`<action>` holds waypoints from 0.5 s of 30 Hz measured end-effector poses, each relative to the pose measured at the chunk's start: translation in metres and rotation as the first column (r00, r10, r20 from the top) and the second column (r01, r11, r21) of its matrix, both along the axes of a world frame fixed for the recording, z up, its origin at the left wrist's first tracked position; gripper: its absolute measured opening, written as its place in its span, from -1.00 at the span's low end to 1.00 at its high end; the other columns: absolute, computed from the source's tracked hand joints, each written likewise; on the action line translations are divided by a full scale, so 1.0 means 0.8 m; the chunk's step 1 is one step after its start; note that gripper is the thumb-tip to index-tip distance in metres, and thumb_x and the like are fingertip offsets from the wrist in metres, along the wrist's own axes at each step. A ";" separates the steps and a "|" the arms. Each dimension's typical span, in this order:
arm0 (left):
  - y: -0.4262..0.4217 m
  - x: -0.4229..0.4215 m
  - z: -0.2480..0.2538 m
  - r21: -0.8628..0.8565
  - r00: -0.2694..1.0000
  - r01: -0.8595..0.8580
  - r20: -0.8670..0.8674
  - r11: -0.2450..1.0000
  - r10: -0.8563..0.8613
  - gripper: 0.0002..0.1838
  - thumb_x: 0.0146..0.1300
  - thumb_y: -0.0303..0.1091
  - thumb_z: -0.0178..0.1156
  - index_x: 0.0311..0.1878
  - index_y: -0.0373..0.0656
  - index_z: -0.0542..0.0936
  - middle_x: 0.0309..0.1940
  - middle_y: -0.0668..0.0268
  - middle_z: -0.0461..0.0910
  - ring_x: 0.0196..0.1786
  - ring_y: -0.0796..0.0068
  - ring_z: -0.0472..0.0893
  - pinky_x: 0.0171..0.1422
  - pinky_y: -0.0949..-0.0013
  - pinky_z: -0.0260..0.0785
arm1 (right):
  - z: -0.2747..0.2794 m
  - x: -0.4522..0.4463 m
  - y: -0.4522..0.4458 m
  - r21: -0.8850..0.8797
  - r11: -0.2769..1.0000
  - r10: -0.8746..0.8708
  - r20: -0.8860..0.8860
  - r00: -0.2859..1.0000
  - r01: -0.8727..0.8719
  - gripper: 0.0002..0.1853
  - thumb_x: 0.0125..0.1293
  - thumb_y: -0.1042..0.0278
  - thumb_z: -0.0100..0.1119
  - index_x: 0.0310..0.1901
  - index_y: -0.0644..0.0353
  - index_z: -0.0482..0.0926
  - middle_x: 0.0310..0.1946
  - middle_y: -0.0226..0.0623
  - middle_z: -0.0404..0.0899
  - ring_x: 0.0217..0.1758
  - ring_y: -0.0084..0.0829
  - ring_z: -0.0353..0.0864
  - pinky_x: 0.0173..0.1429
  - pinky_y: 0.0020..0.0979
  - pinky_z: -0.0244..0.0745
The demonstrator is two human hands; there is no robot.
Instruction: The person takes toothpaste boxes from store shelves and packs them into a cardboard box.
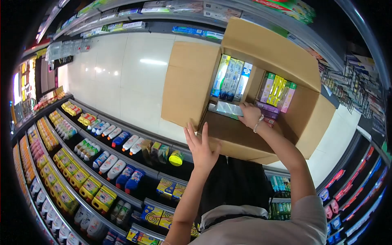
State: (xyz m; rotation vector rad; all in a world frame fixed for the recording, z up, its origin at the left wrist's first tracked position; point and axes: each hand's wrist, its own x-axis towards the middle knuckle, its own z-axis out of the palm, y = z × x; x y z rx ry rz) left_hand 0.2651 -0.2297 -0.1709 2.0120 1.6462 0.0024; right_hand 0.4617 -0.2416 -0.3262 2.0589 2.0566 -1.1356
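An open cardboard carton [232,148] stands in front of me with its flaps folded out. Inside the carton, my right hand [250,115] grips the end of a silvery toothpaste box [229,108]. Blue and white toothpaste boxes [233,79] stand in a row behind it. To the right are yellow, pink and green boxes [278,90], with purple boxes [267,109] below them. My left hand [203,149] is beside the carton's near left corner, fingers spread and holding nothing. Whether its fingertips touch the cardboard I cannot tell.
Shelves of bottles [112,165] and yellow jugs [104,197] curve along the left and near side. A long shelf [175,18] with toothpaste boxes runs behind the carton. Hanging packets [351,81] and more shelves are at the right. White floor tiles [134,85] lie between.
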 end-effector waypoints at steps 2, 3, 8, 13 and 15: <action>0.001 -0.007 -0.013 -0.031 1.000 0.016 -0.010 0.999 -0.016 -0.19 -0.13 -0.21 0.32 0.23 -0.08 0.18 0.26 -0.21 -0.17 0.28 -0.30 -0.13 0.28 -0.09 -0.12 | -0.023 -0.017 0.000 0.087 0.993 0.065 0.103 0.992 -0.075 -0.58 -0.10 0.25 0.24 -0.18 0.20 0.38 -0.24 -0.15 0.46 -0.19 -0.18 0.50 -0.23 -0.25 0.46; 0.000 -0.011 -0.018 -0.062 0.999 0.048 -0.017 0.997 -0.049 -0.15 -0.16 -0.16 0.34 0.25 -0.05 0.17 0.27 -0.21 -0.20 0.29 -0.32 -0.17 0.28 -0.11 -0.14 | -0.035 -0.024 0.000 0.074 0.993 0.083 0.096 0.992 -0.091 -0.58 -0.10 0.25 0.24 -0.18 0.20 0.38 -0.24 -0.15 0.46 -0.19 -0.18 0.50 -0.23 -0.25 0.46; 0.002 -0.020 -0.025 -0.116 0.997 0.073 0.017 0.991 -0.071 -0.09 -0.21 -0.12 0.37 0.26 -0.01 0.15 0.27 -0.22 -0.23 0.30 -0.31 -0.18 0.28 -0.12 -0.14 | -0.068 -0.053 0.013 0.025 0.995 0.088 0.200 0.976 -0.095 -0.59 -0.09 0.26 0.24 -0.19 0.21 0.37 -0.21 -0.12 0.44 -0.17 -0.20 0.50 -0.25 -0.26 0.47; 0.004 -0.030 -0.029 -0.137 0.991 0.132 0.007 0.982 -0.132 -0.08 -0.23 -0.17 0.39 0.26 0.02 0.16 0.28 -0.20 -0.26 0.31 -0.29 -0.17 0.26 -0.16 -0.11 | -0.066 -0.058 0.027 -0.161 0.984 0.113 0.226 0.968 -0.077 -0.59 -0.09 0.27 0.23 -0.18 0.21 0.36 -0.20 -0.13 0.43 -0.16 -0.20 0.48 -0.24 -0.28 0.48; 0.003 -0.032 -0.030 -0.130 0.987 0.163 0.009 0.978 -0.163 -0.09 -0.23 -0.19 0.38 0.26 0.04 0.16 0.29 -0.20 -0.27 0.31 -0.29 -0.18 0.26 -0.16 -0.10 | -0.067 -0.052 0.027 -0.072 0.995 0.089 0.232 0.969 -0.074 -0.54 -0.10 0.27 0.24 -0.14 0.21 0.35 -0.19 -0.15 0.42 -0.12 -0.22 0.46 -0.23 -0.28 0.48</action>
